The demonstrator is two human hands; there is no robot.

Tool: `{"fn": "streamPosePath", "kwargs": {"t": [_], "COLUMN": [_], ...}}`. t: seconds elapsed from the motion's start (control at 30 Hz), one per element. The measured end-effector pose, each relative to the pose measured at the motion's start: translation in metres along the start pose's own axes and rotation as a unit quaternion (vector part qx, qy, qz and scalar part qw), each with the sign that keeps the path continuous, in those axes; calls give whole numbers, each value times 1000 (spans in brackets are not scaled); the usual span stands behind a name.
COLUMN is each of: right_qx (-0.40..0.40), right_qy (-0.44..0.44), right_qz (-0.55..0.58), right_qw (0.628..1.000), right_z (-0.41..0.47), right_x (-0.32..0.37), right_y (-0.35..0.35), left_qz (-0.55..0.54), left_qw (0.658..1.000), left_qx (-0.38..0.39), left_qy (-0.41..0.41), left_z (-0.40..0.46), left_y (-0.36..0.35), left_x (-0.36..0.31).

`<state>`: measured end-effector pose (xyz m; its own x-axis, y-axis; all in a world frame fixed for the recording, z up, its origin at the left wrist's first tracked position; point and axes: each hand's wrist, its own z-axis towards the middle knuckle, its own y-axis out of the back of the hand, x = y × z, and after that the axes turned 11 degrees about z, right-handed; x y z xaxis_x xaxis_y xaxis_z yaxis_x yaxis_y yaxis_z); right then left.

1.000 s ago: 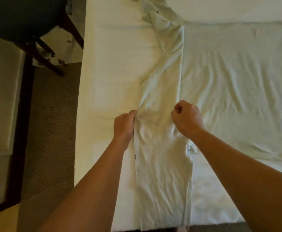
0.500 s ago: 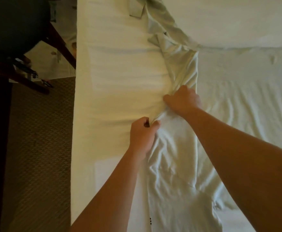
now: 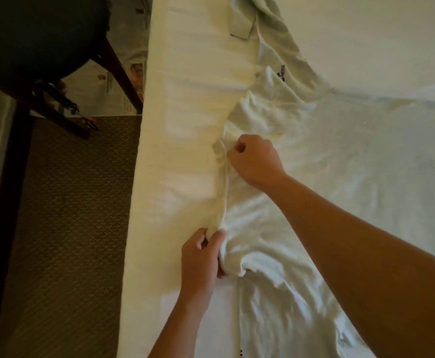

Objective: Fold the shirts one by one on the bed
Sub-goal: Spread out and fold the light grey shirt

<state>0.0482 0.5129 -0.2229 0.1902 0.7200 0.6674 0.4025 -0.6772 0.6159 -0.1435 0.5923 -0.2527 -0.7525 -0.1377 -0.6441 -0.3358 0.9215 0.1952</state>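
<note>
A pale white shirt (image 3: 270, 223) lies bunched lengthwise on the white bed (image 3: 185, 104), its collar with a dark label (image 3: 281, 73) toward the far end. My left hand (image 3: 202, 257) grips the shirt's left edge near the bed's side, fingers curled round a fold. Further up, my right hand (image 3: 253, 160) pinches the same edge in a fist. The cloth edge runs taut between the two hands. Another pale garment (image 3: 252, 21) lies at the top of the bed.
The bed's left edge (image 3: 133, 202) drops to a brown patterned carpet (image 3: 64, 228). A dark chair (image 3: 38, 40) with wooden legs stands at the upper left. White bedding (image 3: 366, 164) spreads wrinkled to the right.
The shirt has gone from a flat narrow strip to a bunched fold. My right hand moved up along the left edge; my left hand shifted down and nearer. The view moved in closer.
</note>
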Motion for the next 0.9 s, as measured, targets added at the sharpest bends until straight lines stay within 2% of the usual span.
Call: {"fn": "streamPosePath", "kwargs": {"t": [0.1, 0.2, 0.27, 0.33, 0.4, 0.47, 0.57, 0.6, 0.67, 0.73, 0.9], "right_qx": [-59, 7, 60, 49, 32, 40, 3, -7, 10, 39, 66], "right_qy": [69, 169, 196, 219, 225, 184, 135, 140, 152, 158, 155], "right_qz": [-58, -177, -294, -414, -452, -403, -202, -149, -128, -133, -72], "right_qw": [994, 970, 934, 882, 863, 896, 970, 979, 980, 978, 983], "right_z": [26, 54, 66, 72, 74, 74, 78, 80, 79, 72, 42], "right_x": [0, 4, 11, 21, 32, 44, 51, 49, 40, 27, 5], "right_y": [5, 3, -1, -4, -4, -7, -11, -13, -16, -19, -13], "left_qz": [13, 24, 16, 15, 8, -9, -38, -52, -69, -61, 60], "left_qw": [999, 998, 997, 996, 997, 999, 997, 993, 989, 993, 998], "left_qx": [34, 61, 71, 77, 74, 49, -64, -98, -126, -102, 26], "left_qy": [7, 19, 33, 32, 20, 5, -24, -25, -17, -13, 5], "left_z": [7, 12, 15, 18, 19, 16, 13, 13, 13, 13, 13], "left_y": [0, 1, 3, 5, 8, 10, 13, 14, 15, 16, 29], "left_x": [-5, -7, -6, -5, -3, -1, 2, 3, 3, 1, -5]}}
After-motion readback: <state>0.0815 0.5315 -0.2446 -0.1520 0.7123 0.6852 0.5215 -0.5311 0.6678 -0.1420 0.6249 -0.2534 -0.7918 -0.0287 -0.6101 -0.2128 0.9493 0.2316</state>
